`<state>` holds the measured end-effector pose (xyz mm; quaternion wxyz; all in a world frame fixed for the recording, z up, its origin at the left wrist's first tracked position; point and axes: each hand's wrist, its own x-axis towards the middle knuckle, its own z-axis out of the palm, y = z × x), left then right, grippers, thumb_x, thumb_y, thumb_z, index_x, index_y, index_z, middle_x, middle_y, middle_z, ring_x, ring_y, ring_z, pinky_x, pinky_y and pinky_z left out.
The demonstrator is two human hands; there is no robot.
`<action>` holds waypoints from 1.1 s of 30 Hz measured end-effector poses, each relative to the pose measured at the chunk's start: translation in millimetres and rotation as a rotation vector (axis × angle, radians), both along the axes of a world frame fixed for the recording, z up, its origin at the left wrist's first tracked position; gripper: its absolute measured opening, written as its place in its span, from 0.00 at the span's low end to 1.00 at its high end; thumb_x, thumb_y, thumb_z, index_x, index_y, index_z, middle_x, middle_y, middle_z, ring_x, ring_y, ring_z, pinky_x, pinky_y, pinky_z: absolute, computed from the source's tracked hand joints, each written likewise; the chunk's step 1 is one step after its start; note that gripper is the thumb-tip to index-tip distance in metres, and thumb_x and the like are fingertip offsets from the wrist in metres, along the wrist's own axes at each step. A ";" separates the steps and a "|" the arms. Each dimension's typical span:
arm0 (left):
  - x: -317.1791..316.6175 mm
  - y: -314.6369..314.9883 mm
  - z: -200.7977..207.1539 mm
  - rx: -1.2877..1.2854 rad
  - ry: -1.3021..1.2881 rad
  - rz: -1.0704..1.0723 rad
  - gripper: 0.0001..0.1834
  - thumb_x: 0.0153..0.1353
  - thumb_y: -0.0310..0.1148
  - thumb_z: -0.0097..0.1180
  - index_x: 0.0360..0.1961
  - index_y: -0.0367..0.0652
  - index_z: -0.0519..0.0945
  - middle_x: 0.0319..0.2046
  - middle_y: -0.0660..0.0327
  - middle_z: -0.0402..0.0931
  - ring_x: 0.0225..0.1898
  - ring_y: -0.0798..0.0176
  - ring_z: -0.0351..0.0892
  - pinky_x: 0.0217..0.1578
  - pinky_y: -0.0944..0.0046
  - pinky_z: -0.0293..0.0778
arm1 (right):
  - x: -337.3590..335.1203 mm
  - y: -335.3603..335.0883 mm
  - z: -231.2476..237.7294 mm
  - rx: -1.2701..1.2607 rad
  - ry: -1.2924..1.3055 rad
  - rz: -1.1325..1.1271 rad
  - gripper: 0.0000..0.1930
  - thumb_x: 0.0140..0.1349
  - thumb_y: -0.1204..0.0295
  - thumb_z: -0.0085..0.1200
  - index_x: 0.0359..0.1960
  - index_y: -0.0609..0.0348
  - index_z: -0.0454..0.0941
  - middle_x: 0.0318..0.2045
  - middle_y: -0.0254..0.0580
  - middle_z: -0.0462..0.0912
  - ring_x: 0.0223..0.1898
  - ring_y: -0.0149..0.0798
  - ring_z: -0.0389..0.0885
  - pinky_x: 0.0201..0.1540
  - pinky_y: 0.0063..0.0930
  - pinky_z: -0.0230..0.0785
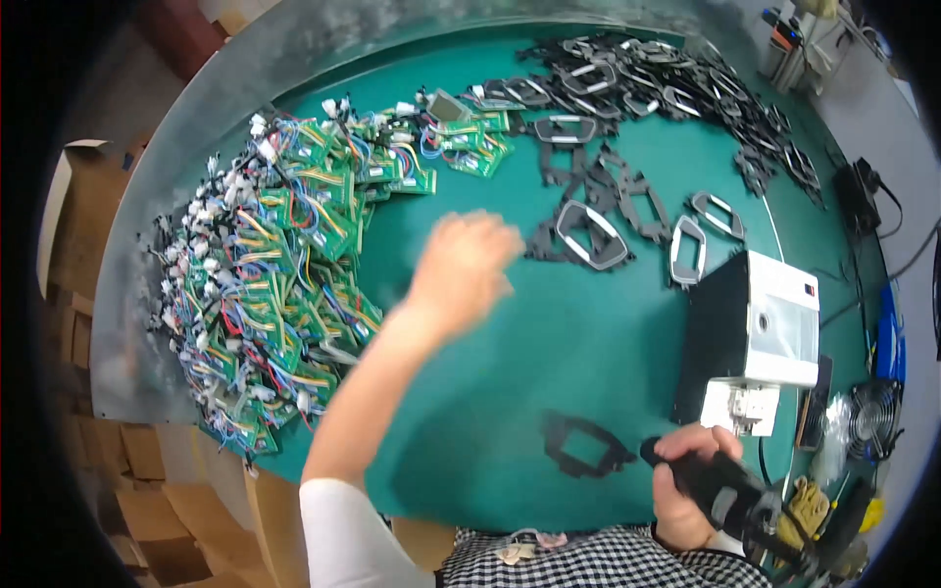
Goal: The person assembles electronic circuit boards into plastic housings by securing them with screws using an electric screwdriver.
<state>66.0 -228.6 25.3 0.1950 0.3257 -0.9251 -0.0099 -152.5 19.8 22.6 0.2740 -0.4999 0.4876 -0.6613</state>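
My left hand (463, 269) is over the middle of the green mat (549, 353), its fingers smeared by motion, so I cannot tell whether they hold anything. To its left lies a big heap of green circuit boards (333, 230) with coloured wires and white connectors. Several black plastic frames (590, 235), some with grey rims, lie to its right. At the lower right my right hand (686, 490) is wrapped round a black electric screwdriver (720, 485). Just left of the screwdriver, a single black frame (585, 446) rests on the mat near the front edge.
A white and black box-shaped screw feeder (750, 323) stands at the right. A dense pile of black frames (647, 78) fills the far right. A raised metal rim (137, 284) borders the left side, with cardboard boxes (162, 519) below it. A small fan (872, 421) sits far right.
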 end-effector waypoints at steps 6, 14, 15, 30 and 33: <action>34.9 -214.5 -19.5 -0.026 -0.544 0.769 0.42 0.49 0.27 0.52 0.65 0.49 0.48 0.65 0.58 0.48 0.67 0.53 0.40 0.62 0.40 0.38 | -9.9 -0.6 -0.8 0.009 -0.088 0.134 0.08 0.52 0.74 0.56 0.34 0.62 0.75 0.39 0.49 0.75 0.40 0.41 0.75 0.42 0.35 0.67; 18.2 -276.0 -19.8 0.228 -0.453 0.565 0.57 0.29 0.35 0.71 0.62 0.44 0.51 0.62 0.53 0.56 0.67 0.52 0.44 0.61 0.35 0.34 | -23.5 -23.5 7.8 -0.008 -0.007 0.250 0.19 0.45 0.79 0.61 0.40 0.63 0.69 0.25 0.47 0.74 0.27 0.44 0.74 0.29 0.33 0.69; 12.4 -276.9 -16.1 0.323 -0.429 0.551 0.52 0.29 0.35 0.70 0.58 0.43 0.55 0.55 0.51 0.64 0.61 0.50 0.55 0.61 0.37 0.36 | -15.5 -29.8 9.9 -0.050 -0.042 0.164 0.20 0.47 0.78 0.60 0.43 0.62 0.68 0.24 0.47 0.74 0.25 0.43 0.73 0.26 0.32 0.69; -1.0 -84.8 72.7 0.015 -0.177 0.246 0.32 0.31 0.39 0.64 0.37 0.34 0.63 0.23 0.49 0.73 0.32 0.46 0.74 0.54 0.50 0.59 | -15.7 -5.2 13.9 0.290 -0.001 0.111 0.23 0.47 0.75 0.58 0.43 0.64 0.60 0.24 0.45 0.72 0.27 0.36 0.73 0.34 0.28 0.70; -1.3 -1.7 70.0 0.006 -0.227 0.279 0.32 0.29 0.36 0.67 0.36 0.36 0.64 0.24 0.52 0.71 0.34 0.48 0.73 0.54 0.51 0.57 | -8.2 -4.6 -6.9 0.011 -0.083 0.015 0.27 0.46 0.77 0.57 0.49 0.62 0.61 0.26 0.43 0.73 0.28 0.34 0.73 0.33 0.25 0.69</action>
